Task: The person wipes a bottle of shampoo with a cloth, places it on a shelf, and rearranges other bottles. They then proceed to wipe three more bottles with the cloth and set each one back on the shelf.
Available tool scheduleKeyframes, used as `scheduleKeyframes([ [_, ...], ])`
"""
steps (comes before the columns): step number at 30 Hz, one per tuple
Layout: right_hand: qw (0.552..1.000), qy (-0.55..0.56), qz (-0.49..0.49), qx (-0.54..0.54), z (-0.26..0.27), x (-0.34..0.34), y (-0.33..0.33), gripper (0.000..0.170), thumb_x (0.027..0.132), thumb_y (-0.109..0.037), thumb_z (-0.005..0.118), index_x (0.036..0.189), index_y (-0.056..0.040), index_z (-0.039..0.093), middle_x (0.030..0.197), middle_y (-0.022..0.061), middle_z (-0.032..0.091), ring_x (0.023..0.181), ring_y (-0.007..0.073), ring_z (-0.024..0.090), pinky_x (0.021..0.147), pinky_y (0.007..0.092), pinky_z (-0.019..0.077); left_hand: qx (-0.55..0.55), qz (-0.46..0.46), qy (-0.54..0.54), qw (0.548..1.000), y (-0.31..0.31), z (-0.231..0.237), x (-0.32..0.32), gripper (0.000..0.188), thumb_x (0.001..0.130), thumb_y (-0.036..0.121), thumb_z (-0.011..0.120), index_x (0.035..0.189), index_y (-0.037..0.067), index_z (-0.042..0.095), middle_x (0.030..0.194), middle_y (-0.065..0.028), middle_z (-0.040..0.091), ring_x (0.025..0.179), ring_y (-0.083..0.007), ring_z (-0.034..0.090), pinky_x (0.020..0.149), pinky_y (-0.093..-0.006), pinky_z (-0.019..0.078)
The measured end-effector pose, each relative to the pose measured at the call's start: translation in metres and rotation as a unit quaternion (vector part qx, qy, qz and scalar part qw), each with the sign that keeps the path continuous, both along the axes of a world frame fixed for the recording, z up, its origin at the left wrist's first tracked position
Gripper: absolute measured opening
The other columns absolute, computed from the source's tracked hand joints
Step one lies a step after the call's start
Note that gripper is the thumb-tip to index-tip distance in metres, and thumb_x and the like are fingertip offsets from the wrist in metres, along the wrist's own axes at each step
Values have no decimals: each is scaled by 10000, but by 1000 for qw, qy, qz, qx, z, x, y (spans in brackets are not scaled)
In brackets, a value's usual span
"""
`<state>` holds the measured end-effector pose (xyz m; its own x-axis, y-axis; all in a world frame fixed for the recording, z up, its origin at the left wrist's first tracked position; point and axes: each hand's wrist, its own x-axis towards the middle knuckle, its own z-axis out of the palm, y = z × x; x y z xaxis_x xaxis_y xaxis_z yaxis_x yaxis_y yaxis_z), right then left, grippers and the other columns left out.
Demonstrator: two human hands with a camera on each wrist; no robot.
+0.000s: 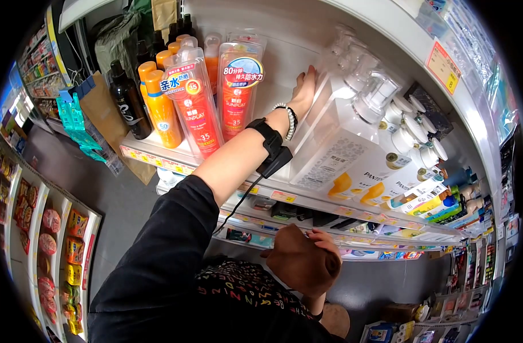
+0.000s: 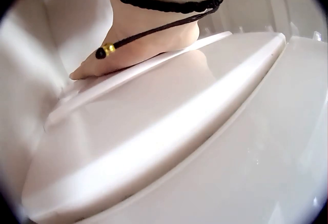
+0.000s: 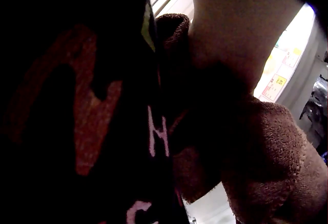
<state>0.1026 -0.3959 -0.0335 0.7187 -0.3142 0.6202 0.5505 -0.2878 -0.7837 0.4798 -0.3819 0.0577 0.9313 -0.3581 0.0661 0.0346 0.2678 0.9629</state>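
My left hand point(image 1: 305, 94), wearing a beaded bracelet, reaches deep onto the white shelf with its fingers extended. It lies along the side of a row of pump bottles point(image 1: 353, 134) of Pantene in clear and white packaging. In the left wrist view the hand point(image 2: 148, 39) rests against the smooth white packaging point(image 2: 128, 126); its fingertips are mostly hidden. Low in front of the body, my right hand point(image 1: 328, 244) grips a bunched brown towel point(image 1: 300, 260). The right wrist view shows the towel point(image 3: 266, 152) close to the dark printed shirt, with the fingers hidden in shadow.
Left of the arm stand red Sunplay sunscreen packs point(image 1: 238, 94), orange bottles point(image 1: 163, 108) and a black spray bottle point(image 1: 130, 103). White tubs point(image 1: 410, 134) stand behind the pump bottles at right. Price tags point(image 1: 284, 197) line the shelf edge; lower shelves hold more goods. A snack rack point(image 1: 50, 228) stands at left.
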Motion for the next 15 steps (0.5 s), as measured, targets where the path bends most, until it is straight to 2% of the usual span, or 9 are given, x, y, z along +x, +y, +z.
scheduleKeyframes([
  [7,1000,9,-3,21,-3,2,0,136,806,-46,581,924,18,560,986,201,618,1003,339,574,946,438,425,-1,15,10,1000,2,2,-8,879,822,672,341,1453,83,174,1393,-228,372,1293,-339,368,1064,-353,273],
  [15,999,-4,-5,32,1,8,4,120,794,-60,581,871,30,596,958,192,636,987,337,577,910,431,428,-5,-6,-5,1000,6,6,-14,885,826,671,342,1458,85,142,1401,-227,360,1285,-328,378,1053,-354,290],
])
